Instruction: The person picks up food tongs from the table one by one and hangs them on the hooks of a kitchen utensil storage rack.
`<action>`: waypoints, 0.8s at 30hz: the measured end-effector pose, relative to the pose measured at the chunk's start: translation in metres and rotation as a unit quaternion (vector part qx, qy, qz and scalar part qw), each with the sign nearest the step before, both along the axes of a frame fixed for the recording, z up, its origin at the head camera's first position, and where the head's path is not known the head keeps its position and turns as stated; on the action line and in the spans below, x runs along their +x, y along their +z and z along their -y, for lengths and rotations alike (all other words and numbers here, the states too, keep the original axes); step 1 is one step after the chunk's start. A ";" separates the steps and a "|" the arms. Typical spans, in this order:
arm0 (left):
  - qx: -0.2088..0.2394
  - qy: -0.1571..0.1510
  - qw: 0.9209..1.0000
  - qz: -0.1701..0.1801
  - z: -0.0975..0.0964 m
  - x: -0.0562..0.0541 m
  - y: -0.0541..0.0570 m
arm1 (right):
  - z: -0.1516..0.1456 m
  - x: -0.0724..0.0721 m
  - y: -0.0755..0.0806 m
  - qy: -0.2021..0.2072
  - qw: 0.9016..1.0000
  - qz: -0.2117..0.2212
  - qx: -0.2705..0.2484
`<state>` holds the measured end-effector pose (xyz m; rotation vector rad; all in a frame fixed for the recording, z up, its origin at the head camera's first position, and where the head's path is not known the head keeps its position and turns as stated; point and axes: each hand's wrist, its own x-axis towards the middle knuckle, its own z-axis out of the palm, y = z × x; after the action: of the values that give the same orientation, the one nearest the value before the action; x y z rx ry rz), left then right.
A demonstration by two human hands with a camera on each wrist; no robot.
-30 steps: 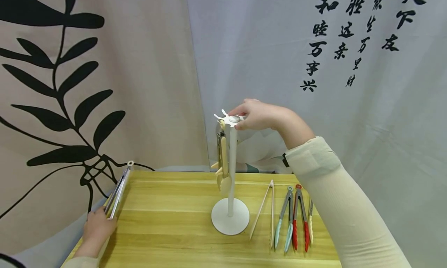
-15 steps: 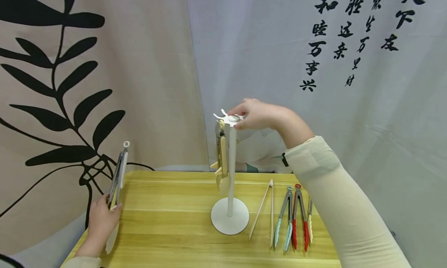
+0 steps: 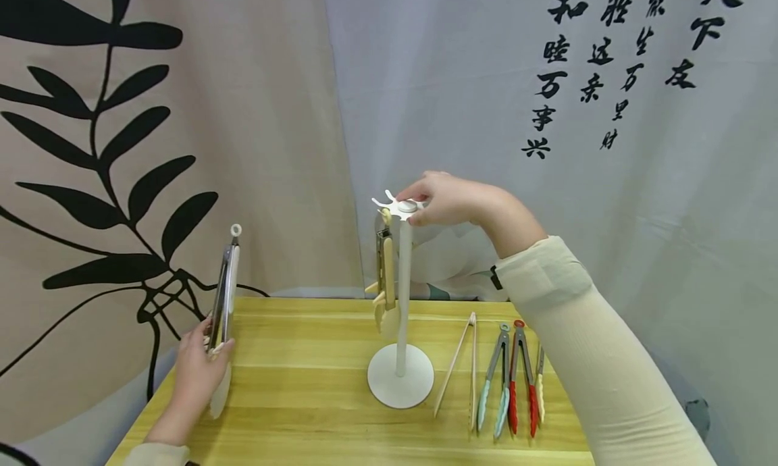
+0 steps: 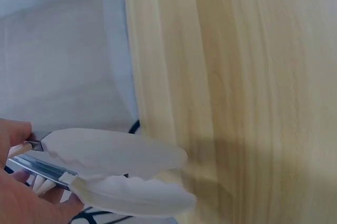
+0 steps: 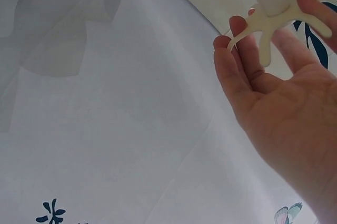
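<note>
My left hand (image 3: pixel 199 371) grips a pair of metal tongs (image 3: pixel 231 283) around the middle, over the table's left side. Their white ring points up and their white scalloped tips (image 4: pixel 126 195) point down, slightly apart in the left wrist view. At the centre, my right hand (image 3: pixel 452 199) holds the hooked top (image 5: pixel 271 23) of a white utensil stand (image 3: pixel 404 277), thumb and fingers around its arms. From a hook on the stand's left side hang cream-coloured tongs (image 3: pixel 390 270).
On the wooden table (image 3: pixel 292 371), right of the stand's round base (image 3: pixel 385 385), lie thin beige tongs (image 3: pixel 452 365), light-blue-tipped tongs (image 3: pixel 503 378), red-tipped tongs (image 3: pixel 533 398) and a cream-tipped utensil (image 3: pixel 541 392), partly behind the right sleeve. Printed curtains (image 3: pixel 425 81) hang behind.
My left hand has moved right and up with the tongs, which now stand nearly upright instead of slanting. My right hand and the stand have stayed in place.
</note>
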<state>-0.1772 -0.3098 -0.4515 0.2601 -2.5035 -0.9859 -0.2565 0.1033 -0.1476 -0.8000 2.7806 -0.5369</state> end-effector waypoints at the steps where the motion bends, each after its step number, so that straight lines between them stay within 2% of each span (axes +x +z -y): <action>1: -0.002 -0.003 1.000 -0.005 -0.002 0.000 0.001 | 0.000 0.000 0.000 0.000 1.000 0.001 -0.001; 10: 0.003 -0.011 0.999 -0.040 -0.022 -0.004 0.012 | -0.003 -0.001 0.001 0.006 1.000 0.005 0.000; 16: 0.006 -0.034 0.997 -0.070 -0.035 -0.006 0.021 | -0.005 -0.001 0.001 0.011 1.000 0.006 0.003; 24: 0.026 -0.056 0.996 -0.065 -0.053 -0.005 0.032 | -0.005 -0.004 0.001 0.011 1.000 0.004 0.010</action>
<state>-0.1817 -0.2568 -0.4191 0.0698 -2.3987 -1.0787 -0.2602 0.1086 -0.1466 -0.8229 2.7624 -0.5057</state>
